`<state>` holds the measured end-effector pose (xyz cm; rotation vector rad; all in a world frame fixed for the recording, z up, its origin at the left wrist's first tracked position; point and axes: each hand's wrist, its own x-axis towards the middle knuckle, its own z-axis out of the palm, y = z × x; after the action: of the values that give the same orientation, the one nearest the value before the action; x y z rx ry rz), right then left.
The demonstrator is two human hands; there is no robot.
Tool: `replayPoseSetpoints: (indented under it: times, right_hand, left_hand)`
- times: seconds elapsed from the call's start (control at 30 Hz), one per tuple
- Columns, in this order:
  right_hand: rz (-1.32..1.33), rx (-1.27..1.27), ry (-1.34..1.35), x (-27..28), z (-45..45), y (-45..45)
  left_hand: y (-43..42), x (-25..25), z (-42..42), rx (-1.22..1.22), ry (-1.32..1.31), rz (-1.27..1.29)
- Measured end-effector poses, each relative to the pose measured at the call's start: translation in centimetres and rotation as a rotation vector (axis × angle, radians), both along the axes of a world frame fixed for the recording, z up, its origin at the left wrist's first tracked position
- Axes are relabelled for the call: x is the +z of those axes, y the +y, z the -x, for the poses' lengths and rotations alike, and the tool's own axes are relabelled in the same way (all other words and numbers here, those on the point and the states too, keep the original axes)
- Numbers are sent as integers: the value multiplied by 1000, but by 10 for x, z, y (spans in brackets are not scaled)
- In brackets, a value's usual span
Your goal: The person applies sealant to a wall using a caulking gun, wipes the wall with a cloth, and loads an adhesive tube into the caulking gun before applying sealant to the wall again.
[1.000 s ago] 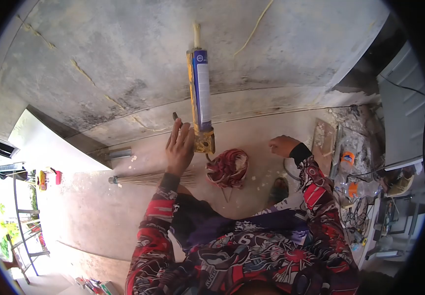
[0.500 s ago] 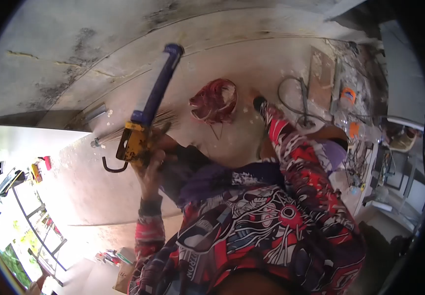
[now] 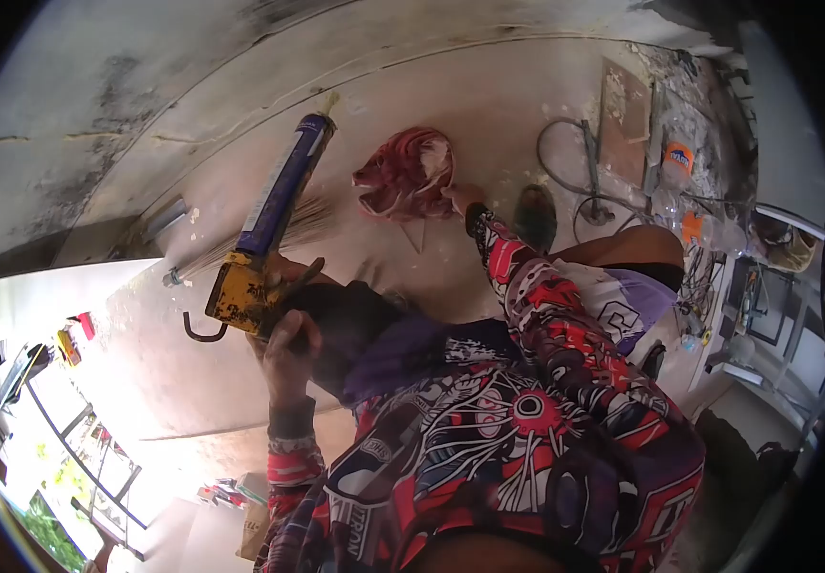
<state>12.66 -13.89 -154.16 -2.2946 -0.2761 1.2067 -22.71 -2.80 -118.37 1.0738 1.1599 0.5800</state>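
Observation:
My left hand (image 3: 288,349) is wrapped round the yellow, worn handle of a caulking gun (image 3: 239,291). A blue and white sealant tube (image 3: 284,186) sits in the gun, its nozzle tilted up and to the right. The gun's bent rod end hooks out at the left. My right hand (image 3: 465,198) is at the right edge of a crumpled red cloth (image 3: 405,174) on the floor; its fingers touch or overlap the cloth's edge, and their grip is too small to make out.
A bundle of thin sticks (image 3: 241,239) lies on the floor behind the gun. To the right are a looped hose (image 3: 565,177), a board (image 3: 624,119) and plastic bottles (image 3: 677,167). A white panel (image 3: 59,296) stands at left. The wall (image 3: 193,76) has sealed cracks.
The caulking gun has swung from upright near the wall to lower left, with my left hand round its handle. My right hand has moved left to the cloth. The view has tilted down.

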Motion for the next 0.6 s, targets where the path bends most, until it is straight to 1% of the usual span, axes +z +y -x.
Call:
replayPoseSetpoints:
  times: [0.07,0.1,0.13,0.17,0.2,0.23,0.33,0.37,0.47,0.57,0.6]
  right_hand:
    - [-138,-51,-36,-29,-9,-1]
    - [-299,-157,-3,-46,-15,2]
    - [-458,-262,27,-62,-16,-2]
    - [-490,-244,-101,-84,-12,-7]
    - [-456,-204,-145,-75,-18,-7]
    - [-388,-145,-186,-64,-16,-16]
    - [-268,-100,-305,-10,-56,-16]
    - [-248,-121,-326,-8,-66,-13]
    - [-217,-205,-339,26,-80,-4]
    - [-180,-243,-358,54,-79,-7]
    - [-166,-260,-352,53,-83,-6]
  left_hand:
    - [3,-14,9,-194,123,-326]
    - [5,-18,11,-329,210,-615]
    - [3,-16,12,-265,209,-547]
    - [1,-13,13,-197,204,-481]
    - [-6,-7,11,49,100,-56]
    - [-4,-6,1,101,54,43]
    - [11,-14,-45,9,-54,29]
    - [15,-15,-71,-36,-97,9]
    - [18,-12,-138,-215,-223,-40]
    - [9,0,-180,-360,-314,-70]
    - [8,4,-198,-408,-321,-76]
